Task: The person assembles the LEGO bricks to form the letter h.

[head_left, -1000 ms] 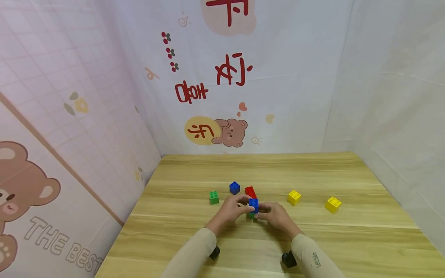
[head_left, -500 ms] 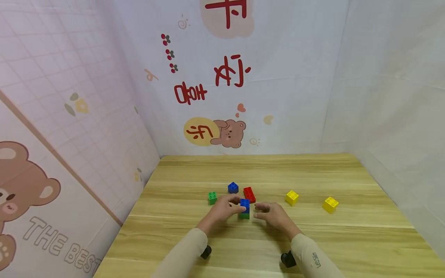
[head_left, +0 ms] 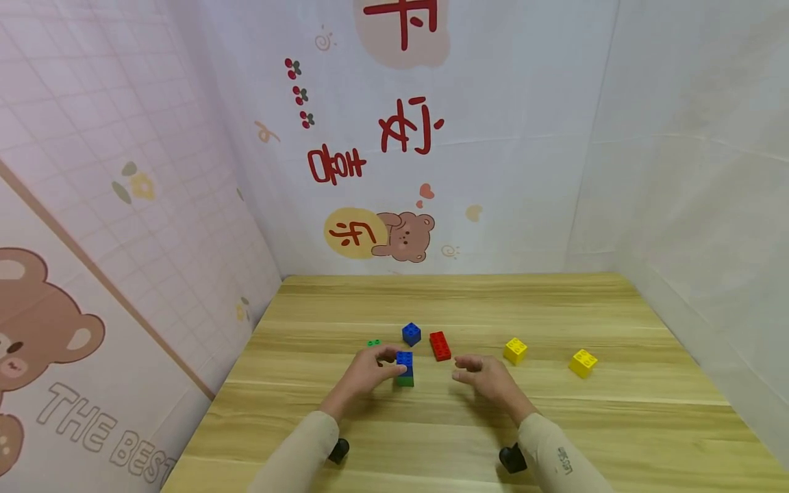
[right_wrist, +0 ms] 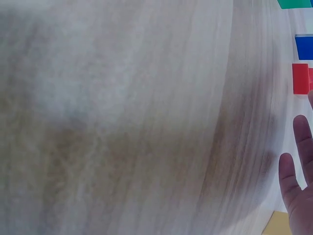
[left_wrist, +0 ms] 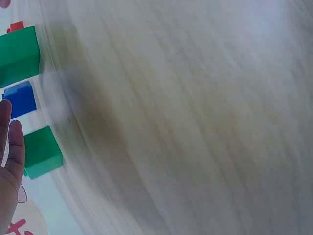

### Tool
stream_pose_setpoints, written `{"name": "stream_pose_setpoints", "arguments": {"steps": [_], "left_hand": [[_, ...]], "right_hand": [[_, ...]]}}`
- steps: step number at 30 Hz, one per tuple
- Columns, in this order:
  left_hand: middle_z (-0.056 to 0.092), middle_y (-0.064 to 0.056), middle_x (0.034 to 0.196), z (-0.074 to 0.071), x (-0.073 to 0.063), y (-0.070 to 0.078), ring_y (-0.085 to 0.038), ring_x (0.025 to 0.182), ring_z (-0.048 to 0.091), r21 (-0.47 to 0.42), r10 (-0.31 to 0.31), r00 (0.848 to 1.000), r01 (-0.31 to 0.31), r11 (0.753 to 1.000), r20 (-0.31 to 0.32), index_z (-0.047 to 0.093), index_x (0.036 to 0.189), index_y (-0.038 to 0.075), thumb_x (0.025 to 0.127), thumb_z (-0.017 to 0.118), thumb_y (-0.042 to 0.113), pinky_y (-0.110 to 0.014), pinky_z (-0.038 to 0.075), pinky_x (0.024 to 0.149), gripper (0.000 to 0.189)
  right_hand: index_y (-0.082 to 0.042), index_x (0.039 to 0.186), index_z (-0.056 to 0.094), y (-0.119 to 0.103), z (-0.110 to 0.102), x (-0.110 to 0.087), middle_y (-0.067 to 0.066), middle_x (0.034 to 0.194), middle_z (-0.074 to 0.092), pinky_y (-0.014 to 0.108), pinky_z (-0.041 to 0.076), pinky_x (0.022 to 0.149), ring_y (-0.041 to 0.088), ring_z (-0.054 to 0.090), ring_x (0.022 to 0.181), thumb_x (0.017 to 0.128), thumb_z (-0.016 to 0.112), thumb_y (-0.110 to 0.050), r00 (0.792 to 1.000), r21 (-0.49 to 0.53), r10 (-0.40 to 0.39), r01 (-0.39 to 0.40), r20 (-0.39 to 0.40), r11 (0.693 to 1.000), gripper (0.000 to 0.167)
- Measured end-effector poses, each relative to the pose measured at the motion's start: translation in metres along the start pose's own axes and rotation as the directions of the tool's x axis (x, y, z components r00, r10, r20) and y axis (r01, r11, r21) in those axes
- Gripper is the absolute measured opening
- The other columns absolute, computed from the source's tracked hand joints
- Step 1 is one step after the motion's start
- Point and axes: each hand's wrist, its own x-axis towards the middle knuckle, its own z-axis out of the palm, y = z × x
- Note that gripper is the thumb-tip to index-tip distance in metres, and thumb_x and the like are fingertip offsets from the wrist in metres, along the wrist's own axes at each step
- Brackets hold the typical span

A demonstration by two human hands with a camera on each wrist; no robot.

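Note:
In the head view, my left hand (head_left: 364,374) pinches a stack of two toy building bricks between thumb and fingers. A blue brick (head_left: 404,359) sits on top of a green brick (head_left: 405,381). The green underside (left_wrist: 18,56) faces the left wrist camera, and whether it touches the table cannot be told. To the right, my right hand (head_left: 487,378) is held over the table with its fingers apart and nothing between them. Nearest to it, beyond its fingertips, lies a long red brick (head_left: 440,346).
Behind the stack lies a loose blue brick (head_left: 411,334). A loose green brick (head_left: 373,342) is partly covered by my left hand. Two yellow bricks (head_left: 515,350) lie right of the red one. The wooden table (head_left: 468,301) ends at printed cloth walls at the back and sides.
My right hand has let go of the stack, and a gap has opened between them. My left hand has carried the stack leftward, uncovering the red brick and partly covering the loose green one.

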Motion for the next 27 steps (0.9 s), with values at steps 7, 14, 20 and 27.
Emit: {"name": "stream_pose_setpoints", "arguments": {"steps": [7, 14, 20, 27], "left_hand": [[0.067, -0.001, 0.112, -0.003, -0.001, 0.0, -0.025, 0.11, 0.058, -0.027, -0.026, 1.0, 0.026, 0.999, 0.005, 0.066, 0.125, 0.01, 0.092, 0.073, 0.031, -0.045, 0.047, 0.094, 0.04], [0.064, -0.004, 0.124, -0.007, -0.001, 0.002, -0.028, 0.117, 0.056, -0.042, -0.048, 0.999, 0.048, 0.998, 0.003, 0.062, 0.132, 0.009, 0.092, 0.072, 0.034, -0.046, 0.045, 0.099, 0.048], [0.063, -0.011, 0.128, -0.014, 0.001, 0.008, -0.028, 0.119, 0.056, -0.062, -0.055, 0.998, 0.054, 0.997, -0.021, 0.064, 0.13, 0.013, 0.091, 0.073, 0.037, -0.047, 0.046, 0.099, 0.047], [0.063, -0.007, 0.128, -0.017, 0.009, 0.018, -0.025, 0.118, 0.055, -0.041, -0.042, 0.998, 0.041, 0.998, -0.035, 0.063, 0.131, 0.011, 0.092, 0.072, 0.038, -0.047, 0.045, 0.099, 0.049]], "right_hand": [[-0.005, 0.126, 0.068, 0.001, -0.003, 0.0, 0.007, 0.12, 0.069, 0.047, 0.048, 0.096, 0.028, 0.061, 0.114, 0.093, 0.072, -0.02, 1.0, 0.02, 0.012, -0.012, -0.004, 1.0, 0.037], [-0.005, 0.127, 0.067, 0.0, -0.008, -0.001, 0.007, 0.122, 0.068, 0.048, 0.048, 0.096, 0.028, 0.06, 0.115, 0.093, 0.072, -0.023, 1.0, 0.005, 0.029, -0.029, 0.004, 1.0, 0.038], [-0.006, 0.127, 0.067, -0.001, -0.011, -0.003, 0.006, 0.122, 0.068, 0.048, 0.046, 0.099, 0.028, 0.06, 0.116, 0.093, 0.072, -0.024, 1.0, 0.013, 0.026, -0.026, -0.009, 1.0, 0.039], [-0.003, 0.127, 0.067, 0.001, -0.015, -0.005, 0.008, 0.121, 0.068, 0.048, 0.047, 0.098, 0.029, 0.06, 0.115, 0.093, 0.072, -0.022, 0.999, 0.011, 0.008, -0.008, -0.042, 1.0, 0.039]]}}
